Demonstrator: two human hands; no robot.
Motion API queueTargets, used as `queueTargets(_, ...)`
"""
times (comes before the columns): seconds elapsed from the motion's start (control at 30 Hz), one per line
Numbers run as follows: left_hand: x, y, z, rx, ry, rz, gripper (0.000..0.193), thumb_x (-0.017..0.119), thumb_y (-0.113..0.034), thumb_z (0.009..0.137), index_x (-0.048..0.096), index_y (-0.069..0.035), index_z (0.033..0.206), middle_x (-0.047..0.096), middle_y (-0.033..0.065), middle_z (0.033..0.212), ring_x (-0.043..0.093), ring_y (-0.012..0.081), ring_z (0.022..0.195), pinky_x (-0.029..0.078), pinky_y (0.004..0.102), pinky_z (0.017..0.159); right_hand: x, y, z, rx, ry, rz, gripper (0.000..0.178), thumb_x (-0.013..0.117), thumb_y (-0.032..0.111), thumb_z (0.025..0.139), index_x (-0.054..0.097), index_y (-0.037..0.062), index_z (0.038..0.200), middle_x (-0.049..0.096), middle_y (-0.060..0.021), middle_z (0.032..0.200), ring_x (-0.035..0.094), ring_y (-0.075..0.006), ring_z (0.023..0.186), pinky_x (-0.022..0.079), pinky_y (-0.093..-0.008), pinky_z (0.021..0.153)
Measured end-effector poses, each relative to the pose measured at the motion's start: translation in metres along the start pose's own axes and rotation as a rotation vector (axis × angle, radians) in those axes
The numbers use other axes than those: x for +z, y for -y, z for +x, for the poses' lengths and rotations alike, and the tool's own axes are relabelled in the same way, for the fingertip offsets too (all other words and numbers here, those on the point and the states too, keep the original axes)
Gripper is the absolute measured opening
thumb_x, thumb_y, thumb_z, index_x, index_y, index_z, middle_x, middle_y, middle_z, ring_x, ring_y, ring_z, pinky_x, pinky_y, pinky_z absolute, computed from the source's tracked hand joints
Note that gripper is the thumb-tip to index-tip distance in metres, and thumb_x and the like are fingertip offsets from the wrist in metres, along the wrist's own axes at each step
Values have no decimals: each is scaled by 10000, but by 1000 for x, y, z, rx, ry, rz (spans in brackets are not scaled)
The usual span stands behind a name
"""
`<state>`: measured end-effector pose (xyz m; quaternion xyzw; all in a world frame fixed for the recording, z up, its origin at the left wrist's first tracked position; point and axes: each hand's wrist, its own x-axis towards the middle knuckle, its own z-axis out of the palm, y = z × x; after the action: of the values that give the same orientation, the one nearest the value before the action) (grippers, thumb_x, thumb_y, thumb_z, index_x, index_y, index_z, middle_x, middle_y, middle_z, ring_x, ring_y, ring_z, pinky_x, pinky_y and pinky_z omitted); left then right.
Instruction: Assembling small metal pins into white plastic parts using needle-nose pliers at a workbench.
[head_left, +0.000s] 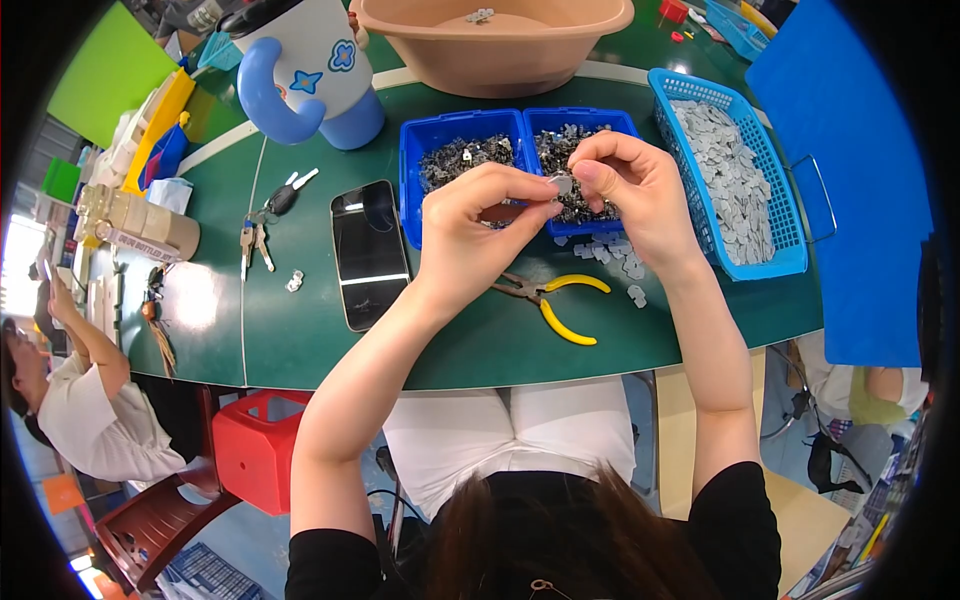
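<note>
Over the blue bins, my left hand [478,225] pinches a small flat grey piece [562,185] between thumb and forefinger. Close beside it, my right hand [640,200] has its thumb and fingers pressed together; whatever they hold is too small to make out. Two joined blue bins hold many small dark metal parts: a left bin [408,175] and a right bin [628,122]. Below my hands, several loose grey pieces [625,258] lie on the green table [450,360]. Pliers with yellow handles [568,320] rest near the table's front edge.
A light-blue basket [725,225] of flat grey pieces stands right. Behind the bins is a tan basin [500,55]. Leftward are a phone [370,255], keys [258,240], a large mug [310,80] and a bottle [150,222]. Another person [100,420] sits far left beside a red stool [255,450].
</note>
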<state>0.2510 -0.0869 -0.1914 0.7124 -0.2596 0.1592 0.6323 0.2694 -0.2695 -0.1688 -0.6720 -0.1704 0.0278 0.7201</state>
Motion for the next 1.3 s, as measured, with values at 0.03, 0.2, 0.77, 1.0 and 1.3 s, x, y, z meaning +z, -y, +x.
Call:
queueTargets(0.03, 0, -1, 0, -18, 6, 7, 170, 695, 71, 733, 672, 1, 886, 643, 73, 927, 631, 111, 832, 547, 204, 699, -1, 0, 0, 4, 18, 34, 101, 655, 113, 836, 620, 23, 866, 568, 4, 758, 485, -56, 639, 405, -187, 584)
queueTargets(0.2, 0, -1, 0, -31, -4, -12, 166, 695, 67, 736, 672, 2, 887, 644, 72, 929, 630, 109, 832, 543, 200, 695, -1, 2, -1, 31, 62, -51, 102, 652, 114, 838, 617, 20, 858, 573, 2, 760, 480, -59, 631, 392, -186, 579)
queueTargets(0.77, 1, 0, 1, -68, 15, -21, 131, 684, 49, 737, 672, -9, 854, 656, 69, 883, 646, 130, 800, 562, 226, 659, -7, 5, 2, 124, 77, -171, 124, 659, 137, 836, 618, 21, 851, 571, -1, 733, 485, -69, 620, 404, -196, 576)
queueTargets(1.0, -1, -1, 2, -185, 36, -174, 147, 678, 27, 769, 643, 9, 911, 637, 70, 934, 637, 122, 830, 561, 235, 707, 2, 0, -3, -11, 62, -141, 76, 600, 78, 876, 576, 11, 904, 595, -27, 821, 560, -87, 723, 468, -214, 670)
queueTargets(1.3, -10, -9, 9, -505, 40, -514, 158, 633, -75, 857, 609, 36, 966, 644, 111, 939, 649, 172, 860, 561, 284, 755, 8, 2, -10, -289, 42, -402, 63, 593, 26, 870, 569, 4, 923, 594, -39, 871, 573, -87, 779, 475, -208, 715)
